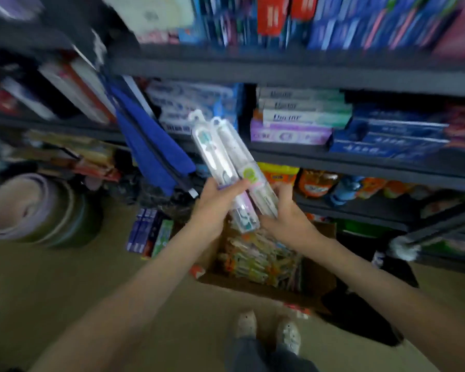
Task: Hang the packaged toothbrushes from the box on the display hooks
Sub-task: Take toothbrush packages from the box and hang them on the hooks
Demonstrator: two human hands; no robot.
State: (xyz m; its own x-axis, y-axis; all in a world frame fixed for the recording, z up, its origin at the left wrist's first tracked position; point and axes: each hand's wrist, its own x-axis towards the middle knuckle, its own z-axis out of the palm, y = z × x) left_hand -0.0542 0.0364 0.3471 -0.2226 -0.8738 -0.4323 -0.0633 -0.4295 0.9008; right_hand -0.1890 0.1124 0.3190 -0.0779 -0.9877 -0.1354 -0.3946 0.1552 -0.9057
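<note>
Two clear packaged toothbrushes are held up in front of the shelves, their hanger tabs pointing up and left. My left hand point(217, 202) grips the left pack point(212, 154) near its lower half. My right hand point(285, 216) holds the right pack point(242, 157), which bears a green round sticker, at its bottom end. Below the hands an open cardboard box point(314, 280) sits on the floor with several more packaged toothbrushes point(258, 259) inside. No display hooks can be made out in this blurred frame.
Dark shelves point(333, 159) carry toothpaste boxes point(301, 116) and bottles. A blue cloth point(151, 146) hangs at the left. Stacked basins point(38, 210) stand on the floor at the left, loose toothpaste boxes point(148, 232) lie beside the cardboard box, and my shoes point(269, 331) are below it.
</note>
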